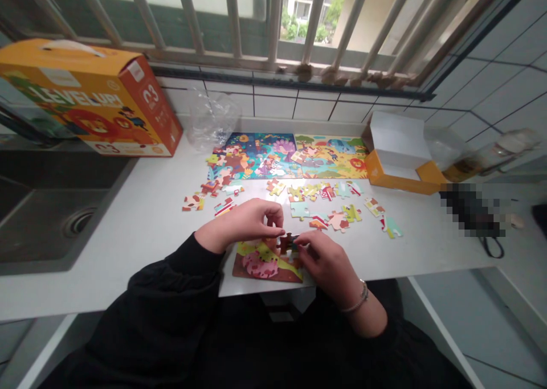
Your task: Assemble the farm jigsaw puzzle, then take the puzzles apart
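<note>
In the head view, with twelve o'clock toward the window, the partly joined puzzle (260, 266) lies at the center of the dial, its top hidden by the left hand (252, 224) and its right side by the right hand (325, 258). The right thumb and forefinger pinch a dark puzzle piece (285, 244), whose picture is too small to read. The left fingers curl just beside it; whether they grip anything, I cannot tell. At twelve to one, loose pieces (301, 209) partly overlap, and more cover parts of the picture boards (329, 164). The frame cuts off the orange carton (149, 107) at ten and the sink (34, 224) at nine. At two, beyond the open box (380, 172), a bottle (487, 155) is blurred; below it, a pixelated object (470, 209) stays unreadable.

The puzzle sits near the front edge of the worktop (149, 229), with room for moving at nine and three
</note>
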Demonstrator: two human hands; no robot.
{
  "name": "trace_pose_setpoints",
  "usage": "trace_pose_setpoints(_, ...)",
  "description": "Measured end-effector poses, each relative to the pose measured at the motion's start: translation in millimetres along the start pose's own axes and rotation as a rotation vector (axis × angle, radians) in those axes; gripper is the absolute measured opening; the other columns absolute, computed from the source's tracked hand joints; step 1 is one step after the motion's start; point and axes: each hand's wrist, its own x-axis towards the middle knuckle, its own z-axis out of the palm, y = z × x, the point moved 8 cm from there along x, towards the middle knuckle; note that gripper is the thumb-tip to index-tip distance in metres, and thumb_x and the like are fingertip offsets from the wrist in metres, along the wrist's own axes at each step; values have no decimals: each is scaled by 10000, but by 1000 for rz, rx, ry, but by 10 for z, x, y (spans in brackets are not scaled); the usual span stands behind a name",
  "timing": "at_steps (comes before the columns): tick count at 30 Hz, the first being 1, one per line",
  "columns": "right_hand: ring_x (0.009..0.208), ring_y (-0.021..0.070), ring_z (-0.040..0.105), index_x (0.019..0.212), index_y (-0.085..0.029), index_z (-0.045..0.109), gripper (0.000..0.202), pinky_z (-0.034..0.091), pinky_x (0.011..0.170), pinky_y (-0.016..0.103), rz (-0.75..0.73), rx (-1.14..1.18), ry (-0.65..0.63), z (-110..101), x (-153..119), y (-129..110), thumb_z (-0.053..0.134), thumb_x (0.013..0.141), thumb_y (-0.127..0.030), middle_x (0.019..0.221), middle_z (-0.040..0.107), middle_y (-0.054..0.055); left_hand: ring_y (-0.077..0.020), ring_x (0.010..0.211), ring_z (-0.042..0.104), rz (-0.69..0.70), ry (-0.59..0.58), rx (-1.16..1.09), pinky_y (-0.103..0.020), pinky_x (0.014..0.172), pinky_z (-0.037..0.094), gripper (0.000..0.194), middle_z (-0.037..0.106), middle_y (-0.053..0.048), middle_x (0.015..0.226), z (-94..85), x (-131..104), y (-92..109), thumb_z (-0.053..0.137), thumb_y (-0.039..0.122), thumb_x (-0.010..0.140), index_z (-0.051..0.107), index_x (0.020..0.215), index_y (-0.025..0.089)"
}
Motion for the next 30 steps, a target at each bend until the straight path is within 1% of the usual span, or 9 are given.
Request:
trace_pose_setpoints(3, 875, 189, 712, 1075, -242, 653, 163, 581, 812, 321, 106, 114, 41, -84, 51, 96, 578, 1010, -113, 977, 729, 34, -189, 738, 682, -3, -5, 51, -303, 683, 464, 156, 790, -23, 854, -26, -4, -25, 803, 370, 932, 793, 951, 216)
trace_pose_setpoints(5, 835, 174, 691, 1101, -239, 631, 168, 561, 770, 302, 172, 176, 11, -100, 96, 159, 581, 988, -126, 977, 707, 25, -191, 766, 695, -9, -30, 115, -296, 696, 460, 138, 798, -29, 873, -16, 6, -69, 799, 339, 936, 811, 974, 207)
trace_pose_setpoints(7, 753, 151, 659, 1216, -230, 620, 261, 523, 694, 279, 222, 224, -127, -22, 148, 197, 617, 972, -138, 984, 717, 13, -194, 790, 710, -10, -62, 169, -295, 717, 468, 103, 809, -36, 890, 11, 21, -116, 803, 291, 932, 832, 972, 201)
trace_pose_setpoints(9, 717, 142, 642, 1283, -224, 642, 350, 486, 669, 272, 224, 217, -292, 91, 201, 196, 659, 948, -123, 963, 736, -1, -198, 812, 725, 1, -85, 204, -297, 743, 482, 66, 822, -44, 914, 38, 35, -148, 816, 237, 917, 852, 961, 203)
trace_pose_setpoints(10, 736, 145, 653, 1265, -225, 676, 341, 481, 686, 275, 213, 198, -352, 139, 230, 191, 671, 944, -111, 951, 749, -3, -200, 821, 731, 9, -92, 218, -298, 754, 489, 64, 827, -47, 925, 48, 41, -158, 823, 215, 909, 860, 959, 205)
trace_pose_setpoints(12, 824, 165, 697, 1176, -229, 749, 252, 495, 752, 289, 190, 157, -396, 200, 300, 196, 687, 963, -109, 962, 781, 11, -203, 833, 740, 30, -98, 239, -299, 769, 499, 76, 831, -50, 932, 64, 48, -165, 835, 185, 898, 874, 958, 212)
trace_pose_setpoints(15, 898, 185, 734, 1166, -230, 796, 199, 524, 806, 306, 181, 129, -382, 268, 377, 236, 720, 1003, -143, 1019, 818, 33, -199, 835, 743, 67, -112, 250, -294, 777, 508, 85, 830, -46, 928, 86, 45, -157, 846, 167, 897, 885, 953, 218)
trace_pose_setpoints(21, 1047, 232, 757, 1161, -223, 799, 184, 577, 932, 363, 123, 22, -320, 312, 363, 238, 809, 988, -160, 1117, 803, 64, -194, 851, 748, 68, -135, 260, -290, 789, 515, 84, 832, -44, 939, 104, 27, -145, 852, 155, 909, 884, 971, 202)
trace_pose_setpoints(30, 1090, 259, 723, 1169, -227, 797, 174, 621, 954, 412, 59, -94, -316, 296, 305, 136, 833, 999, -212, 1218, 733, 101, -195, 834, 745, 72, -139, 277, -295, 766, 511, 67, 833, -43, 929, 113, 38, -144, 864, 168, 906, 882, 958, 207)
